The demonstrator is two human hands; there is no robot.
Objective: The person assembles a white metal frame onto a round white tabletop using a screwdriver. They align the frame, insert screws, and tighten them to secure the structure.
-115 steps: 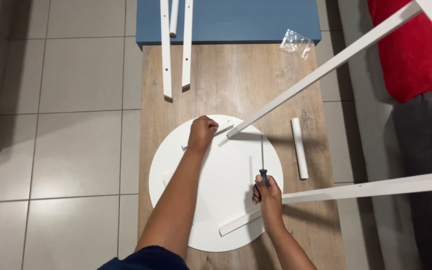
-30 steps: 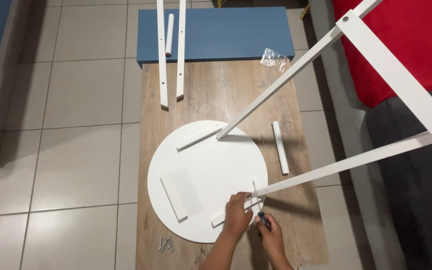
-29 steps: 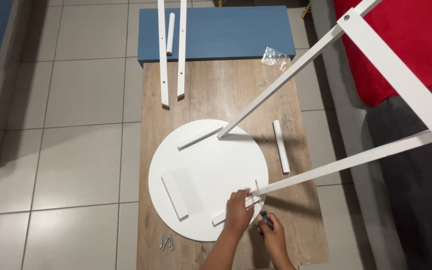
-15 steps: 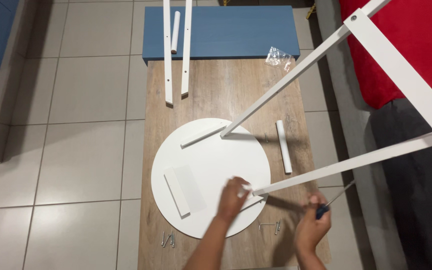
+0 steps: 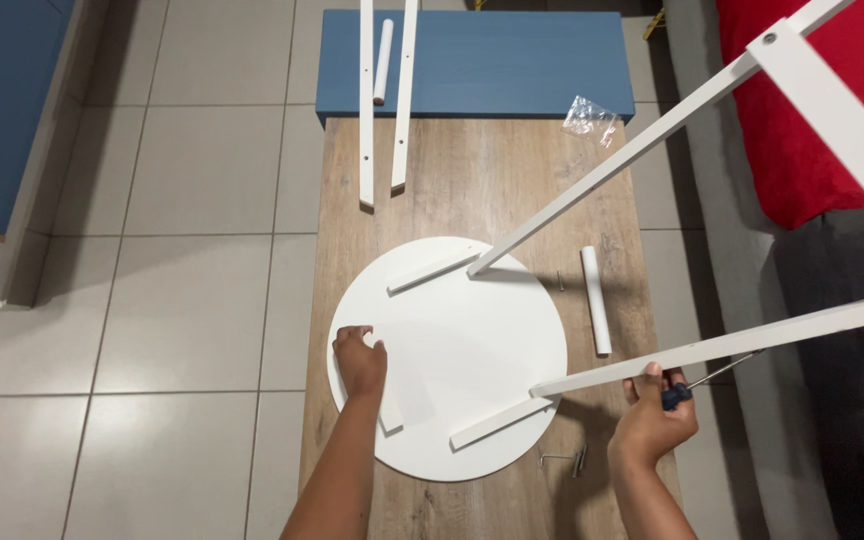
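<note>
Two bare forearms enter from the bottom edge of the view. No sleeves, gloves, watch or rings are visible. The left hand [image 5: 360, 362] and right hand [image 5: 652, 425] are uncovered. Fingers [image 5: 651, 372] are bare, and nail detail is too small to tell.

The wooden tabletop [image 5: 472, 180] carries a white round panel [image 5: 462, 350], loose slats [image 5: 384, 110], perhaps screws [image 5: 564, 461].
</note>
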